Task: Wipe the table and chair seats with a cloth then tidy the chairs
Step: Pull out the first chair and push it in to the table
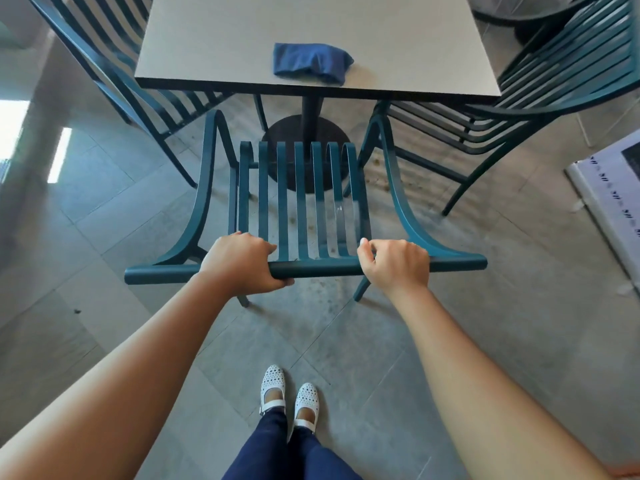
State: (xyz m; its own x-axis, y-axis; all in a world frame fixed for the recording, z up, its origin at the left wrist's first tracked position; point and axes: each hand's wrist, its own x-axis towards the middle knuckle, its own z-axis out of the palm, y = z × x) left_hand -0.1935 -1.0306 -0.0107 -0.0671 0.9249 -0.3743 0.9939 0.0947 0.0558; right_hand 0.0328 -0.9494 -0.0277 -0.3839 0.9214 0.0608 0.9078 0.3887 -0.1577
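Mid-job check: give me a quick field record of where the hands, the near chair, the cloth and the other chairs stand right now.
left hand: grips the top rail of the near chair
right hand: curled over the same rail, right of centre
near chair: faces the table, seat not yet under it
cloth: blue, bunched, lying on the table near its front edge, untouched
left chair: tucked at the table's left side
right chair: at the table's right side
floor: crumbs by the table base
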